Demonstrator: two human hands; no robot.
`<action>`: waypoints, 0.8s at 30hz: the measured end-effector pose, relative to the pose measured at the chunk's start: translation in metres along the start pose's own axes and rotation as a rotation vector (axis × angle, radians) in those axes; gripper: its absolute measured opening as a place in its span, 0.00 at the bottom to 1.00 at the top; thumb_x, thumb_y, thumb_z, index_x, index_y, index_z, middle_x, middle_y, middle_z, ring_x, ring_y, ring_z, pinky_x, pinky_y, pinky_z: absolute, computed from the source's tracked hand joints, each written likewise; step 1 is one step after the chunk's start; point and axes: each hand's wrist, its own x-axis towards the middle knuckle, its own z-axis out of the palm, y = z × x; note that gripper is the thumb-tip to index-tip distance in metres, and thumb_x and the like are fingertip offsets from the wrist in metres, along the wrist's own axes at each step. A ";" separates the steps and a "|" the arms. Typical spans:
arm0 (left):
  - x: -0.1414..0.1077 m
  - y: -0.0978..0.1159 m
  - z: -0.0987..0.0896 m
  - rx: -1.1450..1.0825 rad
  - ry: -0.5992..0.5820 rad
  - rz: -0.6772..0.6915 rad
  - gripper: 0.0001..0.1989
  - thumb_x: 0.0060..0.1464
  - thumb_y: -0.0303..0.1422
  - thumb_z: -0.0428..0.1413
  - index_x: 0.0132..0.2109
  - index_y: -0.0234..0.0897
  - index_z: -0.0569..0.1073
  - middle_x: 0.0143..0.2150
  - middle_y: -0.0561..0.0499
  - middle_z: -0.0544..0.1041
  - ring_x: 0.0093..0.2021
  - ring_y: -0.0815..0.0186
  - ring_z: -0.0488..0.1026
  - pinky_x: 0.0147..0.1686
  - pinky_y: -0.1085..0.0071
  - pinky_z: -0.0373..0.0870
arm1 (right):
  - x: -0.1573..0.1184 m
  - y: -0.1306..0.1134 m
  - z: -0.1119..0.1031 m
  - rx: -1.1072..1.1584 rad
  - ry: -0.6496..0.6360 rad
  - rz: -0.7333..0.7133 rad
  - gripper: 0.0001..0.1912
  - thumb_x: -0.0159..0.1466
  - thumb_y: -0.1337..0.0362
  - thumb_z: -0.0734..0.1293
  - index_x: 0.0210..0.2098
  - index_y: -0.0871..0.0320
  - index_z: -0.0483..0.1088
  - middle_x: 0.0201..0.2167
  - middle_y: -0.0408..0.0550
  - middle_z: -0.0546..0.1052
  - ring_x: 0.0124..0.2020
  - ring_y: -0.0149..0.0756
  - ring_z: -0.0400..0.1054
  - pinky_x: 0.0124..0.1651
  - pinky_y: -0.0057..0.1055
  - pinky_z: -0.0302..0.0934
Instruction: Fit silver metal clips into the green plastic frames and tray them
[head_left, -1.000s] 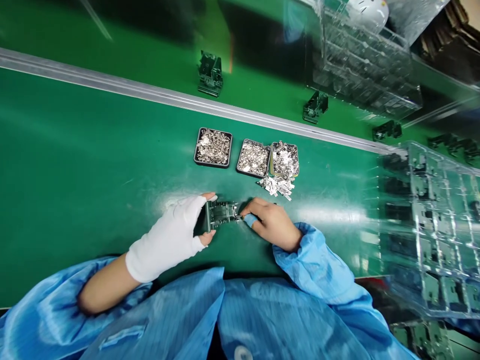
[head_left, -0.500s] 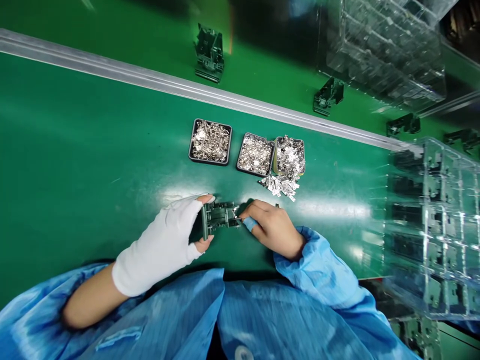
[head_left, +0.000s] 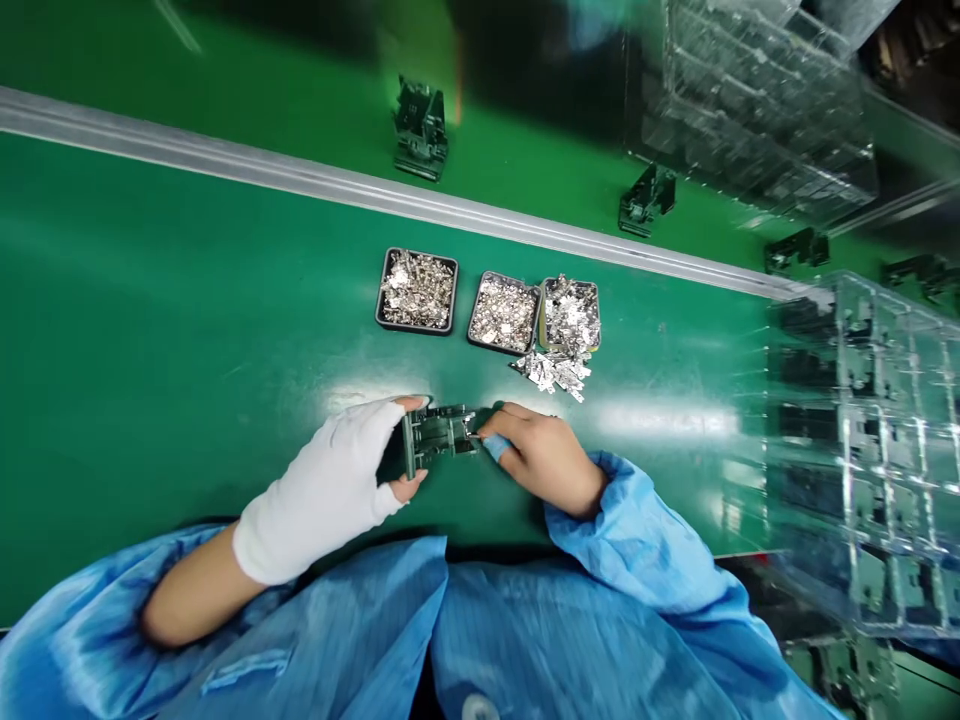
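Observation:
My left hand, in a white fingerless glove, grips a dark green plastic housing by its left end, thumb and fingers on opposite sides. At the housing's right end, my right hand is closed in a pinch, with blue tape round one finger. A small metal piece shows at those fingertips, against the housing; its exact shape is too small to make out. Beyond the hands stand a left tray, a middle tray and a right tray, all heaped with small shiny metal parts.
Loose metal strips lie spilled before the right tray. A metal rail crosses the green table. Behind it sit several dark housings, one a green housing. Clear compartment trays holding housings are stacked at the right.
The whole view has shifted slightly. Both hands keep nearly the same place on the housing, and the metal piece at my right fingertips shows a little more.

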 end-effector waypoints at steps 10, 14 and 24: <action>-0.008 0.003 0.011 -0.221 0.208 0.148 0.29 0.52 0.42 0.57 0.57 0.39 0.56 0.61 0.36 0.64 0.60 0.50 0.64 0.56 0.50 0.66 | -0.001 -0.007 0.003 0.469 0.489 -0.183 0.06 0.64 0.61 0.64 0.36 0.57 0.69 0.37 0.49 0.75 0.40 0.35 0.70 0.48 0.35 0.65; -0.002 0.002 0.014 -0.057 0.236 0.197 0.40 0.52 0.50 0.55 0.64 0.36 0.51 0.63 0.35 0.61 0.61 0.46 0.62 0.55 0.48 0.65 | -0.005 -0.013 0.010 0.047 0.493 -0.389 0.05 0.63 0.64 0.64 0.39 0.56 0.69 0.41 0.48 0.76 0.45 0.37 0.67 0.64 0.46 0.46; 0.007 0.000 0.018 0.128 0.165 0.273 0.28 0.56 0.45 0.51 0.58 0.33 0.62 0.54 0.38 0.70 0.53 0.50 0.70 0.50 0.56 0.69 | -0.023 0.047 -0.043 -0.201 0.380 0.277 0.09 0.63 0.70 0.59 0.35 0.58 0.71 0.36 0.50 0.76 0.40 0.40 0.68 0.43 0.33 0.58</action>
